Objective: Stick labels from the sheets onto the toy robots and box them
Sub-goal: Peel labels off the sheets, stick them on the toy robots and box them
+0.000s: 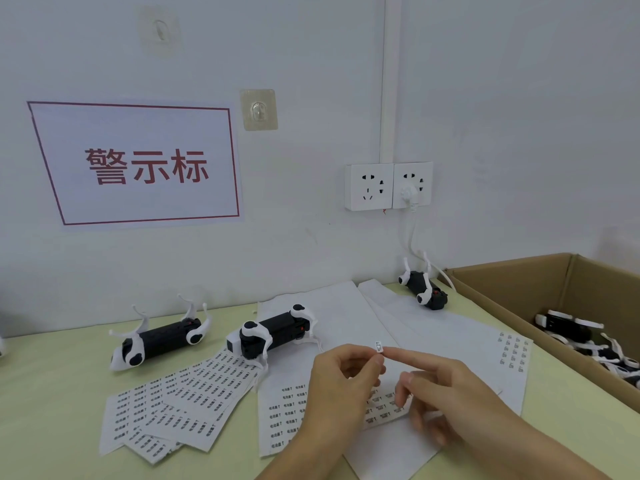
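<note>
A small white label (378, 346) with tiny dark print is standing up between both hands, just in front of the middle toy robot (273, 332). The left hand (337, 386) is pinching its lower edge; the right hand (440, 382) is touching it with an outstretched forefinger. The robot, black-bodied with white legs, is lying belly-up on the label sheets (194, 393).

**White wall over a pale green worktable**

A white wall (311, 46) backs a pale green table (52, 393). A red-bordered sign (138, 164) with red Chinese characters hangs at the left, two clear adhesive hooks (259, 109) near it. A double socket (388, 186) sits below a white conduit (390, 77), one white plug (408, 195) inserted. Lighting is soft and even.
</note>
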Available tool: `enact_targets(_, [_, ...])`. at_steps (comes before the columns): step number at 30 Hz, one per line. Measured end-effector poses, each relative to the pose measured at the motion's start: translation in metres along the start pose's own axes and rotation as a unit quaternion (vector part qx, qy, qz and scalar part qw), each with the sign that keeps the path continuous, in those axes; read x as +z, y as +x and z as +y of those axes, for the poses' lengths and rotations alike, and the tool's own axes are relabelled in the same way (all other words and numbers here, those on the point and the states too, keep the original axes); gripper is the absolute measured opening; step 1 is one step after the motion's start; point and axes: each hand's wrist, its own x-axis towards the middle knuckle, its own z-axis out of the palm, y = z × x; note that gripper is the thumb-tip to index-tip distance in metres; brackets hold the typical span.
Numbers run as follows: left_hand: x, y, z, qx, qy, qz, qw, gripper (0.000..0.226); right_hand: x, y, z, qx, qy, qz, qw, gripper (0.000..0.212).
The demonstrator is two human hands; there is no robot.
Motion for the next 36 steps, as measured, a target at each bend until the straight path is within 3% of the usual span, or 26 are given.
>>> enact_targets(10, [-0.0004,0.0027,-0.0007,-0.014,-0.015,0.031,0.999,0.012,0.0015,-0.0036,-0.003,-0.012,-0.068,-0.047,0.997,0.045])
enact_targets(17, [-0.0008,-0.0002,0.0018,0.005,0.0,-0.005,1.0,0.016,-0.0028,0.0022,0.0019,0.005,-0.03,0.044,0.999,0.023])
enact_targets(20, [0.0001,-0.0025,0.0021,0.041,0.06,-0.052,0.996,0.02,-0.0068,0.0035,0.0009,-0.003,-0.022,0.081,0.996,0.019])
enact_targets(27, [0.0033,-0.0056,0.0018,0.09,0.136,-0.116,0.98,0.023,-0.0069,0.0011,-0.0029,-0.024,-0.088,0.063,0.994,0.021])
enact_targets(36, [0.0031,-0.0051,0.0033,0.078,0.122,-0.084,0.986,0.021,-0.0076,0.0025,-0.0007,0.0,-0.05,0.077,0.996,0.019])
